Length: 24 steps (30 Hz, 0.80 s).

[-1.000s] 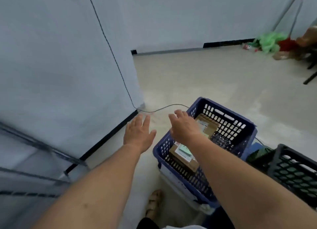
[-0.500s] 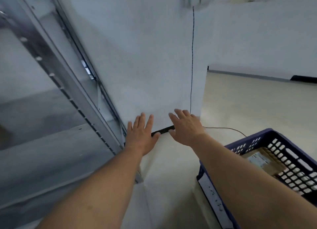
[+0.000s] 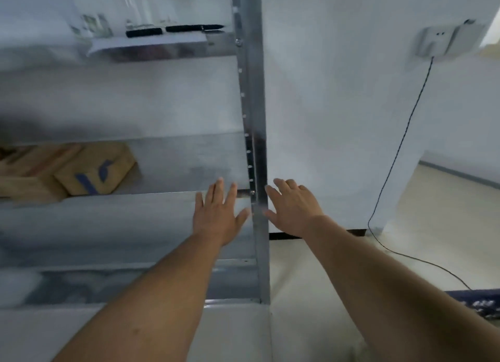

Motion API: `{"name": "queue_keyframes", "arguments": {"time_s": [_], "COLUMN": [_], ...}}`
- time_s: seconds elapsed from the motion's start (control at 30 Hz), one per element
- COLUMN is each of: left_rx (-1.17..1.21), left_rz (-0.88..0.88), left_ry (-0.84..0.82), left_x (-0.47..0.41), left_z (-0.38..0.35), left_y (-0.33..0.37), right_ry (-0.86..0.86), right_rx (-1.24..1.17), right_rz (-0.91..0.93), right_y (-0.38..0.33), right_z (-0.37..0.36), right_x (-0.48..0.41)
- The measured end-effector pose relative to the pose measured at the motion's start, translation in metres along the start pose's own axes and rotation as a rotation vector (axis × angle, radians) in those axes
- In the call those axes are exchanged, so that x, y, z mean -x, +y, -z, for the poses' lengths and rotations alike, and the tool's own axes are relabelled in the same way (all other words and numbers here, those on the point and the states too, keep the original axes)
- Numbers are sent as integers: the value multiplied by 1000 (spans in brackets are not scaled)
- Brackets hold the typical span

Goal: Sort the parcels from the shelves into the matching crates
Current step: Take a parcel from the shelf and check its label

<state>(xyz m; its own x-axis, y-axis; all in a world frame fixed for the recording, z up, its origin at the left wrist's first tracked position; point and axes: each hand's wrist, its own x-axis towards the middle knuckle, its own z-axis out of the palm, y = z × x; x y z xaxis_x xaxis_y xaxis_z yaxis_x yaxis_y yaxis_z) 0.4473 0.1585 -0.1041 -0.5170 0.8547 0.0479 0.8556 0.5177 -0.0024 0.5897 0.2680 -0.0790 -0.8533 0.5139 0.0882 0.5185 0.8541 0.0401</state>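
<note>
A metal shelf unit (image 3: 255, 123) fills the left and middle of the view. On its middle shelf at the far left lie brown cardboard parcels (image 3: 94, 169), one with a blue mark on its side. My left hand (image 3: 217, 215) is stretched out flat, fingers apart and empty, in front of the shelf edge and well to the right of the parcels. My right hand (image 3: 292, 207) is also spread and empty, just right of the shelf's upright post. Only the rim of the blue crate (image 3: 481, 303) shows at the lower right edge.
A white paper with black pens (image 3: 173, 31) lies on the upper shelf. A wall socket (image 3: 435, 40) sits on the white wall at the right, its black cable (image 3: 400, 150) running down to the pale floor. A lower shelf (image 3: 121, 283) is below my left arm.
My view has swung left and up from the blue crate and floor to the shelf unit. Both hands stay spread and empty in front of me; the crate has slid almost out of view.
</note>
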Motion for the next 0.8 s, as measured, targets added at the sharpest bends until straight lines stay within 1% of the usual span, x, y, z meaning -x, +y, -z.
{"name": "queue_keyframes", "arguments": {"time_s": [0.17, 0.27, 0.43, 0.63, 0.8], "left_rx": [-22, -9, 29, 78, 141], "left_rz": [93, 140, 204, 303, 346], "left_ry": [29, 28, 77, 76, 80], "left_x": [17, 28, 48, 58, 37], "left_z": [8, 10, 14, 10, 1], "left_y": [-109, -172, -264, -345, -387], "right_ry": [5, 7, 28, 23, 14], "right_rx": [39, 58, 53, 62, 77], "right_rz": [99, 128, 177, 236, 271], "right_y": [-92, -147, -231, -304, -329], "right_z": [11, 14, 15, 11, 1], "right_x": [-46, -72, -113, -160, -204]}}
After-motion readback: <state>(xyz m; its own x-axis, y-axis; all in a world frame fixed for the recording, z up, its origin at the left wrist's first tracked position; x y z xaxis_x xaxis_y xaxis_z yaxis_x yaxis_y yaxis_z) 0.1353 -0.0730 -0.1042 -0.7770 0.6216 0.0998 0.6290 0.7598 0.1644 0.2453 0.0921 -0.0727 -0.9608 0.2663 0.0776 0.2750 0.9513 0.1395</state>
